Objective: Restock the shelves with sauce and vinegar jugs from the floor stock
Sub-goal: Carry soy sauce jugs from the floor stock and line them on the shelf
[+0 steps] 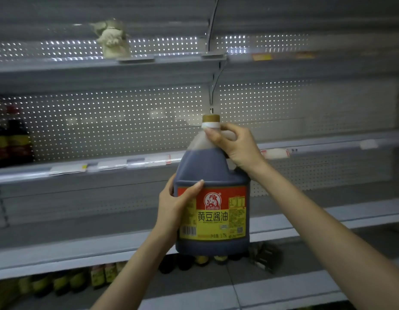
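Head view, left hand (pixel 174 208), right hand (pixel 238 147) gripping jug (pixel 213 168), bottles (pixel 14 142) left (blurred)

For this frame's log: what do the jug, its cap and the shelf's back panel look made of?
The jug looks like translucent plastic; the dark liquid shows its level through the cloudy shoulder. The cap seems matte tan plastic over a white ring. The back panel is probably painted sheet metal, pale grey, perforated in regular rows.

Dim, motion-blurred edges, backlit perforated panels (pixel 118 121)
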